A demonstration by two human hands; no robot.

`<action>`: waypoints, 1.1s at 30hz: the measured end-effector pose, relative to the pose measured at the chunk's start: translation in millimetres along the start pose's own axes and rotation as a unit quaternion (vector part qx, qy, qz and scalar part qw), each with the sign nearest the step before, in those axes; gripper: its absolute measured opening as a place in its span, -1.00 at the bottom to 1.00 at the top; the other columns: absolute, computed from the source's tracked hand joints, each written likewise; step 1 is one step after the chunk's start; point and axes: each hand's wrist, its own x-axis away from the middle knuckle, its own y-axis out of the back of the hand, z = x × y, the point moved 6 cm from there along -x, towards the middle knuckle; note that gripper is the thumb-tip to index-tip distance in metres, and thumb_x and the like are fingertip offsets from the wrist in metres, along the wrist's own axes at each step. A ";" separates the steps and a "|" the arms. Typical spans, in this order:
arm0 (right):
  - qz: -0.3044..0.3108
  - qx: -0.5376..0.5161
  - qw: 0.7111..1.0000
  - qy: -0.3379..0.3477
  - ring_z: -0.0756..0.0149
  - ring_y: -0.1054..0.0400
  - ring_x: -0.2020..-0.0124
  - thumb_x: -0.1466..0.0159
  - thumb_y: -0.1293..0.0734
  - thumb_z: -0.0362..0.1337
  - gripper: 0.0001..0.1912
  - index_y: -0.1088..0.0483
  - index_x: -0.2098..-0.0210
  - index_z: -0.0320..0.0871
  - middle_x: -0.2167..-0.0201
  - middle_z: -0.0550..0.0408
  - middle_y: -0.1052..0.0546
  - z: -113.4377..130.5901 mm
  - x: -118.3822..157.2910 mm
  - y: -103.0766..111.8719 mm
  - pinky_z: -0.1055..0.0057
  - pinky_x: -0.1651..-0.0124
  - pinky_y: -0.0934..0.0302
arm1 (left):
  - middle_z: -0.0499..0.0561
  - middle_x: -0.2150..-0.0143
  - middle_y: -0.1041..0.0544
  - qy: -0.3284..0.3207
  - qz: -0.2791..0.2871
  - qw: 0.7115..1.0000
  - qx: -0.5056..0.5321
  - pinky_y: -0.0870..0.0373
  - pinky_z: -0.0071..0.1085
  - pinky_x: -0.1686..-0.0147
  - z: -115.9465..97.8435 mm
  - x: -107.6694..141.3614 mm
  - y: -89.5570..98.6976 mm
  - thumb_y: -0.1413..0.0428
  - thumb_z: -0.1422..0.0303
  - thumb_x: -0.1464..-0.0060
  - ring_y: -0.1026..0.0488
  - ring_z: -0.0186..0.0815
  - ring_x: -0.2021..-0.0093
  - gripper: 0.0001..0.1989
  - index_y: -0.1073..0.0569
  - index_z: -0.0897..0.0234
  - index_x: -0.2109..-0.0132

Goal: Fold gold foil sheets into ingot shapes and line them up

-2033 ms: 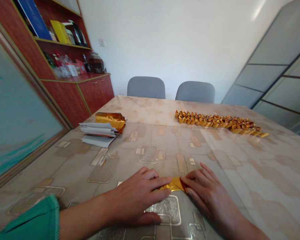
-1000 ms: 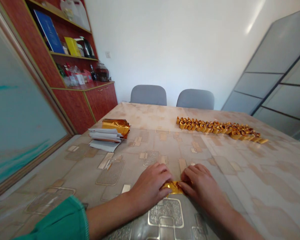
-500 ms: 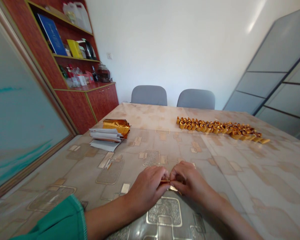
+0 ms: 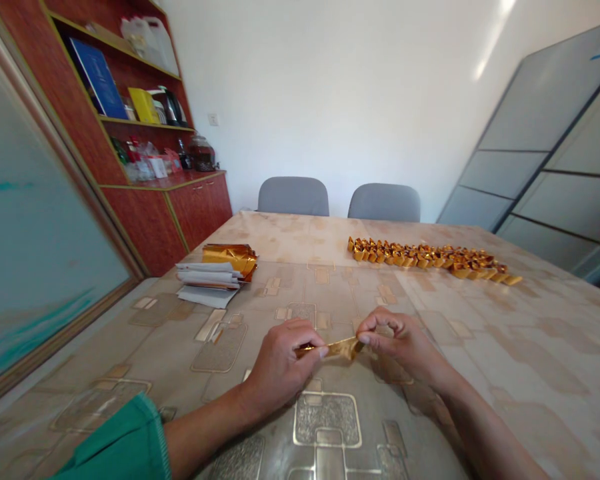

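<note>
Between my hands, just over the near part of the table, is a narrow folded strip of gold foil paper. My left hand is closed around its left part, thumb pressed along the top. The thumb and fingertips of my right hand pinch the strip's right end, where the foil flares and hangs down a little. At the far left lies a stack of gold foil and white-backed sheets. Several rows of folded gold foil pieces stand close together at the far right.
A patterned cover lies over the table. Beyond its far edge stand two grey chairs. To the left are a red-brown shelf cabinet and a frosted glass panel; grey cabinet doors are on the right.
My hands have drawn apart, the right one moving rightward and slightly up. More of the gold foil strip now shows between them. The whole view has shifted slightly.
</note>
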 end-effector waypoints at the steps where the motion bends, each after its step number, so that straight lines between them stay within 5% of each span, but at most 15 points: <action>1: -0.010 -0.005 1.000 -0.010 0.26 -0.41 0.42 -0.16 -0.45 -0.07 -0.77 -0.54 0.48 -0.10 0.48 0.09 -0.56 -3.7 -1.2 5.8 0.34 0.30 -0.25 | -0.05 0.52 -0.45 0.013 -0.006 1.000 0.009 -0.16 -0.43 0.38 1.9 -0.7 1.1 -0.13 0.40 -0.12 -0.36 -0.34 0.44 -0.79 -0.53 0.31 0.46; 6: -0.095 -0.009 0.995 -0.025 0.31 -0.33 0.52 -0.19 -0.40 0.04 -0.64 -0.47 0.48 -0.13 0.57 0.15 -0.48 -16.1 -3.5 39.1 0.38 0.43 -0.19 | -0.04 0.52 -0.48 0.059 -0.035 0.997 0.045 -0.18 -0.45 0.43 11.2 -1.2 8.7 -0.13 0.39 -0.10 -0.37 -0.34 0.47 -0.79 -0.51 0.31 0.48; 9: -0.137 0.007 0.991 -0.005 0.27 -0.35 0.41 -0.25 -0.36 0.02 -0.68 -0.45 0.43 -0.11 0.49 0.14 -0.48 -5.1 -0.9 39.3 0.36 0.32 -0.20 | -0.03 0.51 -0.49 0.019 -0.025 0.999 0.016 -0.19 -0.43 0.39 6.3 0.1 6.3 -0.12 0.40 -0.13 -0.38 -0.33 0.44 -0.79 -0.53 0.31 0.46; 12: -0.020 0.059 0.994 0.095 0.21 -0.39 0.24 -0.30 -0.34 -0.09 -0.80 -0.51 0.27 -0.07 0.33 0.07 -0.55 24.5 1.7 1.3 0.29 0.15 -0.20 | -0.03 0.50 -0.47 -0.054 0.002 0.998 -0.015 -0.19 -0.43 0.36 -6.9 3.2 -2.2 -0.10 0.40 -0.18 -0.37 -0.33 0.41 -0.78 -0.54 0.31 0.42; 15: 0.070 0.112 0.982 0.133 0.25 -0.35 0.25 -0.34 -0.34 -0.21 -0.87 -0.52 0.31 -0.06 0.42 0.13 -0.52 39.0 7.2 -31.2 0.29 0.13 -0.16 | -0.02 0.49 -0.45 -0.092 0.006 0.995 -0.034 -0.19 -0.43 0.36 -16.0 6.5 -6.6 -0.07 0.41 -0.22 -0.35 -0.34 0.41 -0.76 -0.53 0.31 0.40; 23: 0.037 0.147 0.974 0.169 0.30 -0.32 0.36 -0.27 -0.36 -0.35 -0.85 -0.45 0.44 -0.08 0.51 0.20 -0.46 36.2 10.3 -31.9 0.31 0.19 -0.14 | -0.03 0.50 -0.50 -0.060 0.019 0.998 -0.030 -0.24 -0.46 0.37 -11.9 5.1 -8.0 -0.13 0.37 -0.21 -0.40 -0.34 0.43 -0.77 -0.57 0.30 0.40; 33: 0.026 0.156 0.976 0.153 0.27 -0.34 0.35 -0.23 -0.33 -0.40 -0.81 -0.43 0.50 -0.06 0.53 0.17 -0.47 36.3 9.2 -25.6 0.29 0.22 -0.19 | 0.01 0.39 -0.61 -0.009 0.120 0.993 0.020 -0.29 -0.50 0.38 -6.4 6.9 -7.4 0.01 0.39 -0.27 -0.50 -0.34 0.42 -0.72 -0.61 0.32 0.18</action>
